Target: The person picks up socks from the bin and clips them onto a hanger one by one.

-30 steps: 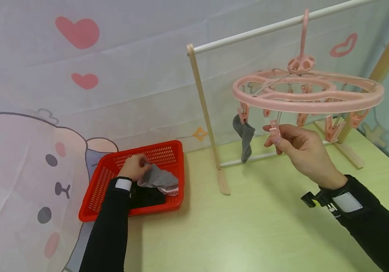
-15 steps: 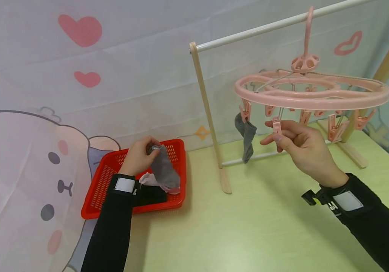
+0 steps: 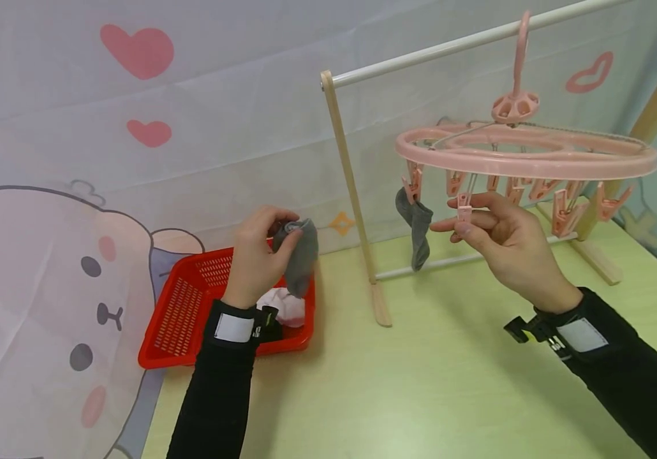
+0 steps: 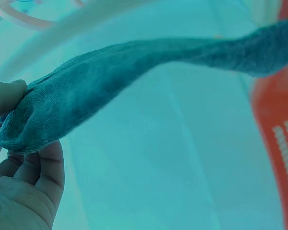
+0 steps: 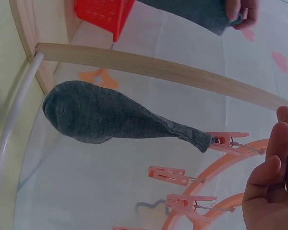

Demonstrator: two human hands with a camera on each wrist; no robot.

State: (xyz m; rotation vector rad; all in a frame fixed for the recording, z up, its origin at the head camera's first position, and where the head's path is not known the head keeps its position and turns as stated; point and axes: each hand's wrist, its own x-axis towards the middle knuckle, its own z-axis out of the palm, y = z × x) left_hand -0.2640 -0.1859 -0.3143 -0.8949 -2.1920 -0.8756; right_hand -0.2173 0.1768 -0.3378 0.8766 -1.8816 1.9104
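My left hand (image 3: 259, 258) pinches a grey sock (image 3: 301, 258) at its opening and holds it up over the right end of the red basket (image 3: 182, 319). In the left wrist view the sock (image 4: 105, 79) stretches away from the thumb and fingers. Under the pink round clip hanger (image 3: 526, 167), my right hand (image 3: 509, 248) pinches a dangling pink clothespin (image 3: 464, 207) between thumb and fingers. Just left of it another grey sock (image 3: 419, 233) hangs from a clip; the right wrist view shows that clip (image 5: 225, 141) biting the sock's end.
A pale pink cloth (image 3: 288, 307) and a black cloth (image 3: 271, 331) lie in the basket. The hanger hooks over the rack's white bar (image 3: 437, 51), near a wooden upright (image 3: 351, 178). Several other clothespins (image 3: 564, 210) dangle around the ring. Everything stands on a light table (image 3: 391, 389).
My left hand has lifted the grey sock up and right out of the basket, uncovering the pale pink cloth. My right hand stays on its clothespin, slightly higher than before.
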